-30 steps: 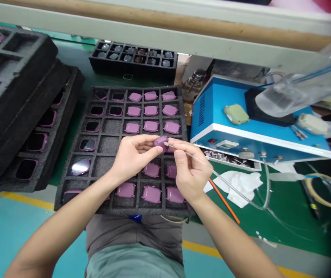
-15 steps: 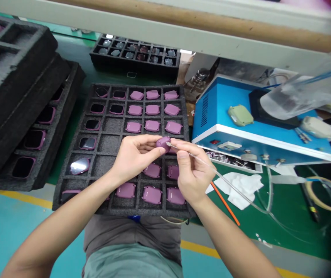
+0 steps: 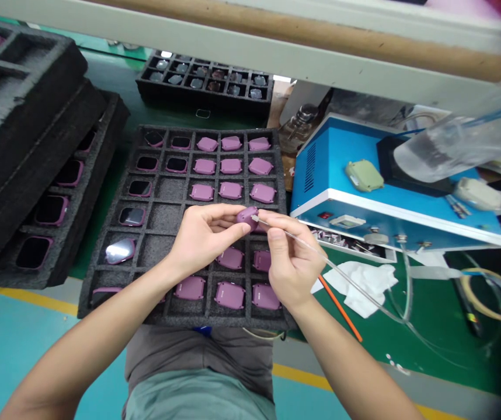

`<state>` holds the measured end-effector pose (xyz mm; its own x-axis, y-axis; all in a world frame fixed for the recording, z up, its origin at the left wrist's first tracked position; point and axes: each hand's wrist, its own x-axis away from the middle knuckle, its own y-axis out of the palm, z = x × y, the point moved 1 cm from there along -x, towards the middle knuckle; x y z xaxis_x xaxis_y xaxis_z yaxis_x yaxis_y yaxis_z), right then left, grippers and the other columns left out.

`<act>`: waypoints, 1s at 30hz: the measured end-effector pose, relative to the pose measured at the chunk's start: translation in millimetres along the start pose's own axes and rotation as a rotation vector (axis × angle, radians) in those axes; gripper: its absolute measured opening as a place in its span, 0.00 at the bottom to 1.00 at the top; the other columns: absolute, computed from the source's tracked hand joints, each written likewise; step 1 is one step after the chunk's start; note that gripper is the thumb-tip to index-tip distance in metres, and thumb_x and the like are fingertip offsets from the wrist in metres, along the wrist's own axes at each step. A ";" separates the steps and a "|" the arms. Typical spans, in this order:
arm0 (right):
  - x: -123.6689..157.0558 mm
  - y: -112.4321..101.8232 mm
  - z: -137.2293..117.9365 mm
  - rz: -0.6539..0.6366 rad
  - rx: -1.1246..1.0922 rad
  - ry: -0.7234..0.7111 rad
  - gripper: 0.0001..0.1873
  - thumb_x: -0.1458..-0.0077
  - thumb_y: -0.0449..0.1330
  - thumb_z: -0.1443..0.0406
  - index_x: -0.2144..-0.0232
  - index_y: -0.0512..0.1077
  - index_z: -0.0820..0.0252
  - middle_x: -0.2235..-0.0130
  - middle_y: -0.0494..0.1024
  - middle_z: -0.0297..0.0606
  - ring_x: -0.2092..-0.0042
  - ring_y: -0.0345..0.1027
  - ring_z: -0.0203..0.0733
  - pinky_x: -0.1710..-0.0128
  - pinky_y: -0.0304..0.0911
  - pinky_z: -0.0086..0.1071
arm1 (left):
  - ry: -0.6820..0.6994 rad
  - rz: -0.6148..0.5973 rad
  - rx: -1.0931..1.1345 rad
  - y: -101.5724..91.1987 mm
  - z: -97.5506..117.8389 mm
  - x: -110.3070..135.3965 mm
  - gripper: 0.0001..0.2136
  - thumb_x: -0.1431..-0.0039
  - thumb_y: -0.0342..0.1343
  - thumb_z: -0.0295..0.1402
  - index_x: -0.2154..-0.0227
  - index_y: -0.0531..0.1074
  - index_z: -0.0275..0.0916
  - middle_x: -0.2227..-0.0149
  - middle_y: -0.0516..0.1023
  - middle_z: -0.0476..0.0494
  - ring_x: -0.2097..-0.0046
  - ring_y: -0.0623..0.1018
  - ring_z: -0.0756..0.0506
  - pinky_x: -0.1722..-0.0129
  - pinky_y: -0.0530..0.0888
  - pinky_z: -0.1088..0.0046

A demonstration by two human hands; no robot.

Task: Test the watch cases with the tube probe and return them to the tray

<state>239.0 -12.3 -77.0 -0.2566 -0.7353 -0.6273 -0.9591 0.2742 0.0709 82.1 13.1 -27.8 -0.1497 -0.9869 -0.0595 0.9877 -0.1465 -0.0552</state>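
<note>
The left hand (image 3: 204, 233) is closed on a small purple watch case (image 3: 245, 216), pinching it between thumb and fingers above a dark foam tray (image 3: 169, 217). The right hand (image 3: 296, 262) grips a clear tube (image 3: 351, 284) near its end, and the pale tip (image 3: 255, 218) meets the side of the case; whether it presses in or only touches cannot be told. The tube loops over the green table (image 3: 434, 344) towards the front of a blue machine (image 3: 318, 169). On that front, a red switch (image 3: 325, 215) carries tiny marks that cannot be made out, and the small pale panel (image 3: 347, 221) beside it is too blurred to read. Purple cases (image 3: 230, 190) in the tray's right-hand columns bear short lines of pale print on their backs, too small to read, while units in the left columns show dark glossy screens (image 3: 147, 163). A green case (image 3: 364, 175) rests on the machine, with a pale lettering-like patch at its left edge, illegible here. A crumpled white cloth (image 3: 362, 283) and an orange stick (image 3: 341, 309) lie near the right hand; a roll of tape (image 3: 498, 315) sits farther right.
</note>
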 end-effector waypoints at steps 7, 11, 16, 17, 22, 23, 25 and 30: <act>-0.5 -0.6 -1.0 -0.004 0.020 0.016 0.08 0.32 0.61 0.67 0.57 0.81 0.52 0.56 0.86 0.39 0.50 0.82 0.47 0.50 0.80 0.45 | 0.005 0.011 -0.024 -0.7 -0.2 0.3 0.14 0.49 0.73 0.33 0.58 0.87 0.37 0.59 0.89 0.42 0.58 0.88 0.40 0.55 0.86 0.66; -0.5 -0.5 -1.1 -0.013 -0.008 0.021 0.09 0.33 0.61 0.68 0.57 0.80 0.52 0.55 0.86 0.40 0.50 0.81 0.46 0.50 0.80 0.44 | 0.006 0.013 -0.036 -1.1 -0.7 -0.1 0.14 0.50 0.73 0.33 0.58 0.87 0.38 0.60 0.89 0.42 0.59 0.88 0.40 0.55 0.86 0.67; -2.0 -0.8 -0.5 -0.033 0.000 0.030 0.09 0.32 0.60 0.67 0.56 0.80 0.52 0.54 0.85 0.40 0.49 0.81 0.46 0.48 0.79 0.44 | 0.008 0.013 -0.038 -2.2 -1.4 -1.3 0.16 0.50 0.74 0.35 0.57 0.86 0.37 0.59 0.89 0.41 0.58 0.88 0.39 0.54 0.85 0.65; -2.5 -0.9 -0.2 -0.038 0.001 0.028 0.08 0.32 0.60 0.67 0.56 0.80 0.52 0.54 0.85 0.40 0.49 0.81 0.46 0.48 0.79 0.44 | 0.006 0.016 -0.044 -2.6 -1.2 -1.6 0.16 0.51 0.74 0.35 0.57 0.86 0.37 0.60 0.89 0.41 0.59 0.88 0.39 0.54 0.86 0.65; -4.7 -0.6 2.7 -0.065 -0.036 0.034 0.09 0.31 0.60 0.66 0.55 0.79 0.52 0.53 0.85 0.39 0.49 0.80 0.44 0.46 0.78 0.42 | 0.000 0.043 -0.088 -4.6 0.1 -3.7 0.18 0.52 0.76 0.37 0.58 0.87 0.37 0.61 0.89 0.41 0.62 0.88 0.40 0.57 0.86 0.66; -4.9 -0.3 3.5 -0.069 -0.041 0.037 0.09 0.30 0.59 0.66 0.54 0.79 0.52 0.53 0.85 0.39 0.48 0.80 0.44 0.46 0.77 0.42 | 0.002 0.045 -0.095 -4.8 0.5 -4.1 0.18 0.52 0.76 0.38 0.58 0.87 0.37 0.61 0.89 0.41 0.62 0.88 0.41 0.57 0.86 0.66; -5.0 0.1 4.8 -0.072 -0.037 0.035 0.08 0.30 0.59 0.65 0.54 0.79 0.52 0.53 0.85 0.40 0.48 0.80 0.44 0.46 0.77 0.42 | 0.001 0.047 -0.104 -5.0 1.3 -4.9 0.19 0.53 0.76 0.38 0.58 0.87 0.38 0.61 0.89 0.41 0.63 0.87 0.41 0.58 0.86 0.67; -5.3 0.1 5.9 -0.072 -0.018 0.023 0.08 0.30 0.59 0.65 0.55 0.79 0.52 0.54 0.85 0.40 0.48 0.80 0.45 0.46 0.77 0.43 | -0.012 0.045 -0.115 -5.2 3.3 -5.3 0.20 0.54 0.77 0.41 0.58 0.87 0.38 0.60 0.89 0.40 0.62 0.87 0.40 0.58 0.86 0.64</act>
<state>240.9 -4.8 -78.3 -0.1894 -0.7670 -0.6130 -0.9771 0.2090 0.0404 77.9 18.9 -23.9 -0.1046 -0.9931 -0.0531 0.9815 -0.0945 -0.1668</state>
